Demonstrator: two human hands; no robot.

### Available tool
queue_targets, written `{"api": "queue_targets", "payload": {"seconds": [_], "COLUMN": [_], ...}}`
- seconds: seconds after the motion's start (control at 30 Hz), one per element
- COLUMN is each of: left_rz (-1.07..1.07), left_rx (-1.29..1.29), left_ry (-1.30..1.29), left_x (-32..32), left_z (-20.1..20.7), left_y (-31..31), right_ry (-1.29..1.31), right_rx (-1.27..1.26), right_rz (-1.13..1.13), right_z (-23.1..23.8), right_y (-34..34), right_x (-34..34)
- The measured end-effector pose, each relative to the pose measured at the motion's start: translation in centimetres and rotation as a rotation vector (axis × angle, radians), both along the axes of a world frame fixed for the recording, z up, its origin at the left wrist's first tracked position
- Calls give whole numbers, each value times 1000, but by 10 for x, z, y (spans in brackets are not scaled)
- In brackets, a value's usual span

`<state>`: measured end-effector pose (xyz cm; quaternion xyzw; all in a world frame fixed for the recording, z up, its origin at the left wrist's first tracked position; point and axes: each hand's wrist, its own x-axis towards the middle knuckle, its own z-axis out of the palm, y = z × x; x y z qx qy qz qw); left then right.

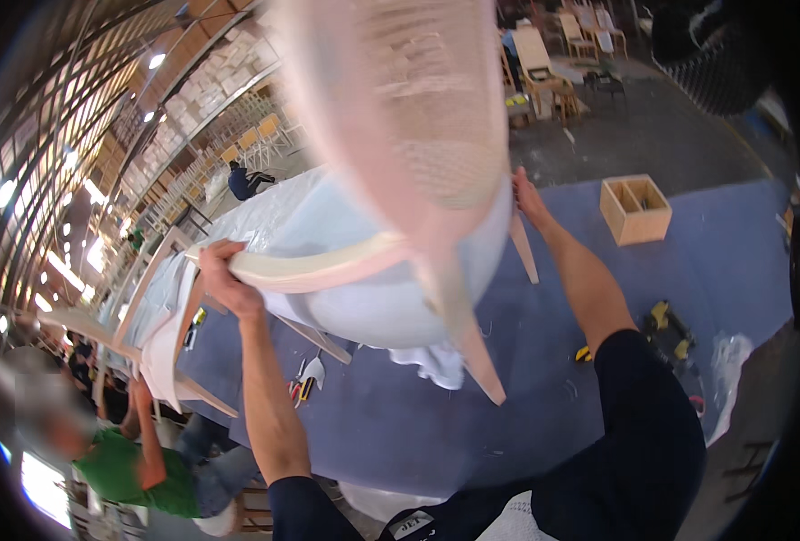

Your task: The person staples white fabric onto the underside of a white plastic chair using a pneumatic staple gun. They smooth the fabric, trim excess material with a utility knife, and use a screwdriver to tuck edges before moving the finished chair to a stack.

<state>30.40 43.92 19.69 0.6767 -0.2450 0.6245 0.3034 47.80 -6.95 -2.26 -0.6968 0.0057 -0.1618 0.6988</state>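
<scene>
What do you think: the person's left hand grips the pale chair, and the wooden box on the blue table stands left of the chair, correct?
Not quite: the head view shows the wooden box on the blue table right of the pale chair, not left. The left hand grips the chair.

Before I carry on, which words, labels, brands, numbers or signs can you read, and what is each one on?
Pale patch at the front of the wearer's dark shirt: bears dark lettering, which I won't copy out.
Raised chair: none visible, though it is blurred.
Wooden box: none visible.
Yellow-and-black tool: any marking too small to read.
Pale stacks in the background: too small and blurred.
</scene>
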Motion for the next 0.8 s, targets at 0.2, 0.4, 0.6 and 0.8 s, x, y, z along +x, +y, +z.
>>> {"api": "queue_targets", "payload": {"seconds": [0.2,0.4,0.6,0.8], "left_rz": [-85,-325,273,-385], "left_rx": [-148,-420,-826,-782], "left_ry": [494,362,191,450], "left_x": [-14,-161,-149,-84], "left_z": [-2,-25,-12,-20], "left_y": [58,-49,-92,76], "right_ry": [85,49,121,-22], "right_rx": [-71,-227,-181,-252], "right_rz": [109,21,-68,-11], "right_z": [-31,-23,-15,-24], "right_y": [20,22,15,71], "right_x": [-25,-128,-259,-335]}}
